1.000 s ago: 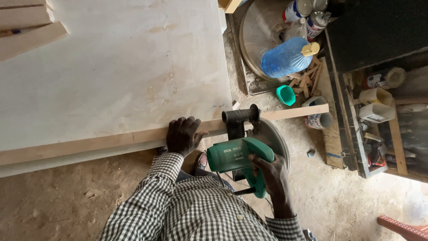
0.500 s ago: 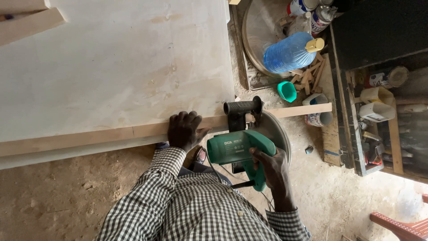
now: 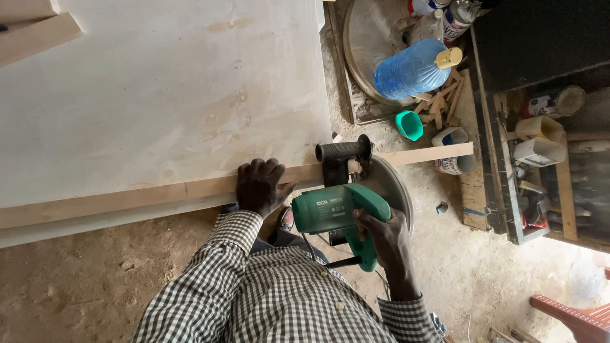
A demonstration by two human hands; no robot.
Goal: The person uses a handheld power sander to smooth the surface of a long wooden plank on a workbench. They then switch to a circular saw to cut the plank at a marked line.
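Observation:
A long wooden strip lies along the near edge of a large pale plywood board. My left hand presses flat on the strip, fingers spread over it. My right hand grips the rear handle of a green circular saw. The saw sits on the strip just right of my left hand, with its black front handle over the wood and its round metal guard hanging past the board's corner. The strip's right end sticks out beyond the board.
Sandy ground lies below the board. To the right are a blue water bottle, a small green cup, wood scraps, cans, and a dark shelf crowded with containers. A red chair part shows at lower right.
The view has shifted only slightly. Both hands and the saw stay in the same place on the strip.

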